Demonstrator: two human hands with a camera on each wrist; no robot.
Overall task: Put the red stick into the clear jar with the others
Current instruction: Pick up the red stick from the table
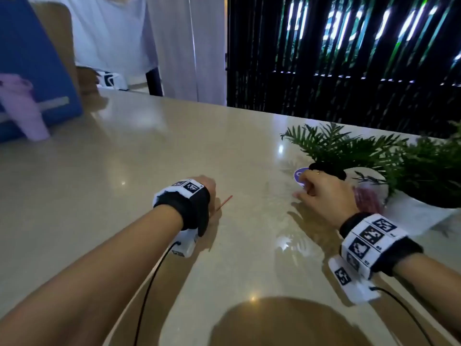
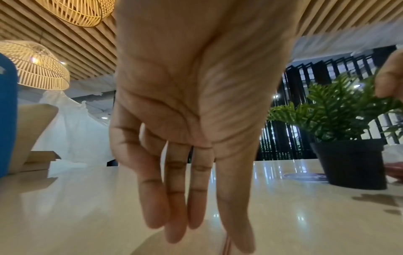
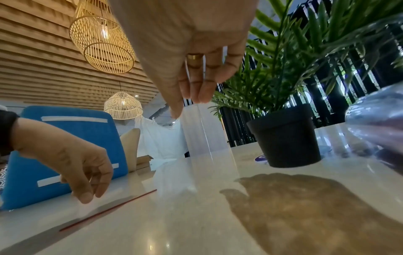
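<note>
The left hand [image 1: 204,188] is hovering with fingers loose, its grip holding nothing, directly over the red stick [image 3: 107,210], which is lying flat on the counter [image 1: 124,171], pointing toward the right hand [image 1: 321,193], whose fingertips are pinching something clear.

Glossy smooth stone-like table [image 1: 149,151]
</note>
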